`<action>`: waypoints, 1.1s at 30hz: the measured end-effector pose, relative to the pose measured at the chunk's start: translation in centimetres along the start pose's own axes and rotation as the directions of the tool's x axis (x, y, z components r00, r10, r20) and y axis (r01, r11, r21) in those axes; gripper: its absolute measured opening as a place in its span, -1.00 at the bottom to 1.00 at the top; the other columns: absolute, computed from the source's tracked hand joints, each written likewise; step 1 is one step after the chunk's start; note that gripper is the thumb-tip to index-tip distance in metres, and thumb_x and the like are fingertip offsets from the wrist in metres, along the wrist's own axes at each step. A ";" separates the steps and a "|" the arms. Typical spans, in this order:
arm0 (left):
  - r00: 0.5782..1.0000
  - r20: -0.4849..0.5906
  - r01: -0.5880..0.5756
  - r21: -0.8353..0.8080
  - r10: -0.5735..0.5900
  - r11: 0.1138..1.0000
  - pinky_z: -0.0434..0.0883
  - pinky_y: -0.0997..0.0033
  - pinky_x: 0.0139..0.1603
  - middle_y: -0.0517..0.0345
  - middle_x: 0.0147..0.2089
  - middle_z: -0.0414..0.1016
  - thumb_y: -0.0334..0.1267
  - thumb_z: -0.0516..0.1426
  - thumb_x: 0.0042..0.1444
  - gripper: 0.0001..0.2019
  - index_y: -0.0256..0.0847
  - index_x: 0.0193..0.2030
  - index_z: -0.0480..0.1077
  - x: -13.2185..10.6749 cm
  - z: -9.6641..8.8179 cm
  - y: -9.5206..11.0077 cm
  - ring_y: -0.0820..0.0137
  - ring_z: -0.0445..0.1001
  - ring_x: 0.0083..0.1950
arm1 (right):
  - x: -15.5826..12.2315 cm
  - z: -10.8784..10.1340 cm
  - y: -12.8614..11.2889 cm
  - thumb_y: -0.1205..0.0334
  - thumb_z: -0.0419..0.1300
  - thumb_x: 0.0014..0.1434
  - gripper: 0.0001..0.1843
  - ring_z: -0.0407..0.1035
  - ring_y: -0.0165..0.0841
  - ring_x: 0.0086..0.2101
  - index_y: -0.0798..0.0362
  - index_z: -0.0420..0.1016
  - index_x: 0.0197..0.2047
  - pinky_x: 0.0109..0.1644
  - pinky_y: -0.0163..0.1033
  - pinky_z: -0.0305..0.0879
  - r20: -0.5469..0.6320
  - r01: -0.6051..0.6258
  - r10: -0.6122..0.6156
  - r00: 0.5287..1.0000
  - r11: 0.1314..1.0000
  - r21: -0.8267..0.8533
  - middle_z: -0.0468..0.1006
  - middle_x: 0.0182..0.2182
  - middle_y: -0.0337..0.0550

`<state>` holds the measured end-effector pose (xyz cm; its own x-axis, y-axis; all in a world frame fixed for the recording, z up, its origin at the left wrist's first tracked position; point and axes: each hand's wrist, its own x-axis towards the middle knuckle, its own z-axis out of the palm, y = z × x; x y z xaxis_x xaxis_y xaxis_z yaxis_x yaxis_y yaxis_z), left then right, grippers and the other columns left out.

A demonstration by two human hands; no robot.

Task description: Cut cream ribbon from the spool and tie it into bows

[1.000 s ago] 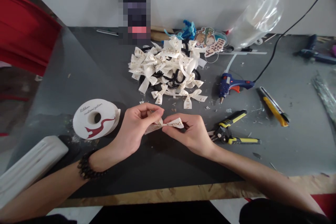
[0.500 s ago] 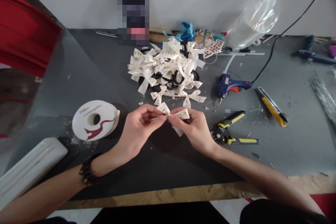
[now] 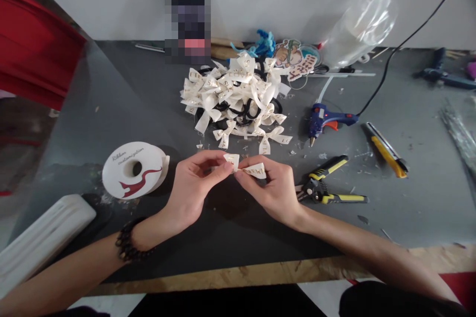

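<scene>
Between my hands is a white ribbon bow (image 3: 256,171) with gold lettering, held above the dark table. My left hand (image 3: 193,185) pinches its left part between thumb and fingers. My right hand (image 3: 277,188) grips it near the middle, and one lettered loop stands out over the fingers. The fingertips of both hands nearly meet at the knot, which they partly hide. Just beyond lies a heap of similar white bows (image 3: 234,89), with black bands showing among them.
A ribbon spool (image 3: 115,171) stands to the left, near a white block-like object (image 3: 55,237). On the right lie a blue glue gun (image 3: 323,118) with its black cord, yellow-black wire strippers (image 3: 316,190) and a yellow utility knife (image 3: 386,153). A clear plastic bag (image 3: 368,25) rests behind.
Both hands still hold the bow, with small finger shifts. The bow has turned slightly, and its tail below the right fingers no longer shows. The right hand sits slightly lower.
</scene>
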<state>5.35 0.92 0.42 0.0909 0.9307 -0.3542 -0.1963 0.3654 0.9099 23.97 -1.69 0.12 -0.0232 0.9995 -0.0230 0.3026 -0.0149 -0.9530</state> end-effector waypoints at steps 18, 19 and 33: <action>0.999 0.045 0.025 -0.041 -0.024 0.999 0.44 0.50 -0.11 0.24 -0.25 0.54 -0.21 0.46 0.11 -0.78 -0.13 -0.23 0.52 -1.0 0.6 -0.2 0.47 0.50 -0.18 | -0.2 0.3 0.3 0.09 0.35 0.33 -0.83 0.40 -0.40 -0.42 0.00 0.64 -0.18 -0.33 -0.26 0.30 0.044 -0.040 0.038 0.998 0.998 0.056 0.63 -0.38 -0.24; 1.000 0.026 0.013 -0.049 -0.011 0.999 0.46 0.49 -0.05 0.24 -0.23 0.56 -0.23 0.47 0.09 -0.76 -0.12 -0.19 0.53 -1.0 0.6 -0.4 0.46 0.53 -0.15 | -0.2 0.3 0.3 0.08 0.35 0.33 -0.83 0.42 -0.40 -0.41 0.00 0.64 -0.17 -0.32 -0.26 0.31 0.040 -0.041 0.039 0.998 0.997 0.061 0.65 -0.37 -0.22; 1.000 0.025 0.014 -0.006 -0.014 1.000 0.51 0.43 -0.02 0.18 -0.23 0.64 -0.21 0.50 0.05 -0.80 -0.13 -0.24 0.63 -0.4 0.3 -0.3 0.41 0.56 -0.16 | -0.1 0.3 0.2 0.09 0.35 0.33 -0.84 0.40 -0.40 -0.42 0.00 0.62 -0.16 -0.29 -0.26 0.31 0.038 -0.022 0.021 0.999 0.999 0.024 0.65 -0.36 -0.23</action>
<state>5.71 0.46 0.33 0.1181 0.9250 -0.3612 -0.2004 0.3784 0.9037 23.78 -1.82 -0.17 -0.0526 0.9971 -0.0541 0.2800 -0.0373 -0.9593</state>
